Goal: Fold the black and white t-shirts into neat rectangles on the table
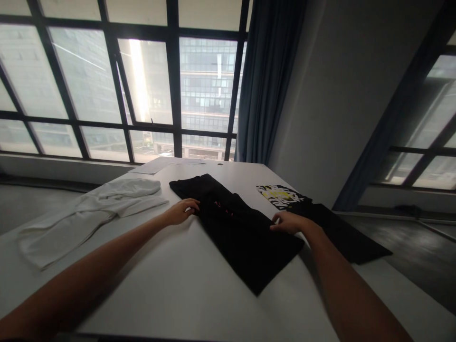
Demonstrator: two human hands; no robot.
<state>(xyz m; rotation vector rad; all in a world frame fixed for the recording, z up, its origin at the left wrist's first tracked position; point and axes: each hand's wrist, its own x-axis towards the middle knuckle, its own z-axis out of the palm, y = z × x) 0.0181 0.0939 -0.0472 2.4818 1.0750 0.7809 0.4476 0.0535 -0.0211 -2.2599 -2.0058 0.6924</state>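
A black garment (245, 237) with a small pink print lies folded lengthwise and slanting across the middle of the white table (160, 289). My left hand (183, 211) touches its left edge near the far end, fingers curled together on the cloth. On its right edge, towards the near end, my right hand (288, 222) has its thumb and fingers bent on the fabric. Whether either hand pinches a fold is too small to make out for certain.
A white garment (89, 209) lies loosely on the left. On the right are a black garment (342, 232) and a patterned black, white and yellow piece (278, 195). Papers (153, 165) rest at the far edge, before the windows and a blue curtain (267, 85).
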